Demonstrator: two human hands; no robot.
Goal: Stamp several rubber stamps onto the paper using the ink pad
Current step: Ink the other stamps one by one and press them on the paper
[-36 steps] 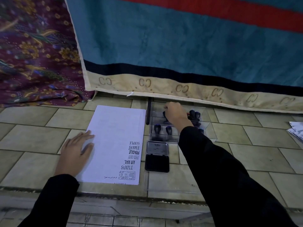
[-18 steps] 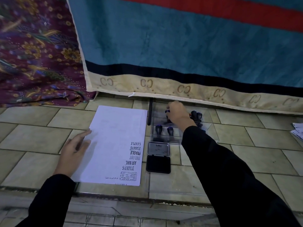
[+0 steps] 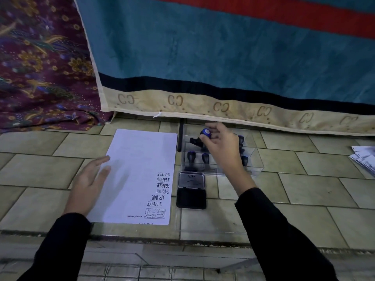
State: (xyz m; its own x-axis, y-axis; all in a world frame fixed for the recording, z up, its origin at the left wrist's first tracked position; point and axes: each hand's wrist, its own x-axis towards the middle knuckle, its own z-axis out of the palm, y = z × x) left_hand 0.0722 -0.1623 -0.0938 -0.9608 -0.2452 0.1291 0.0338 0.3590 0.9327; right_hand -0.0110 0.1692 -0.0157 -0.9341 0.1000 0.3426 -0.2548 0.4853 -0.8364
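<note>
A white sheet of paper (image 3: pixel 140 169) lies on the tiled ledge, with several black stamped words along its right edge. My left hand (image 3: pixel 89 181) rests flat on the sheet's left edge, fingers spread. An open black ink pad (image 3: pixel 191 194) sits just right of the paper. Behind it stands a clear plastic box (image 3: pixel 254 157) holding several blue-handled rubber stamps (image 3: pixel 190 157). My right hand (image 3: pixel 220 145) is over the box, fingers closed around the blue round handle of one stamp (image 3: pixel 205 133), which is tilted and lifted off its slot.
A teal, red and beige blanket (image 3: pixel 223 57) hangs right behind the box, and purple floral cloth (image 3: pixel 40 63) lies at the back left. Loose papers (image 3: pixel 364 159) lie at the far right. The ledge's front edge (image 3: pixel 182 238) runs just below the sheet.
My right hand has closed on a stamp in the box and raised it, tilting it so its blue handle top shows. My left hand has stayed on the paper's left edge.
</note>
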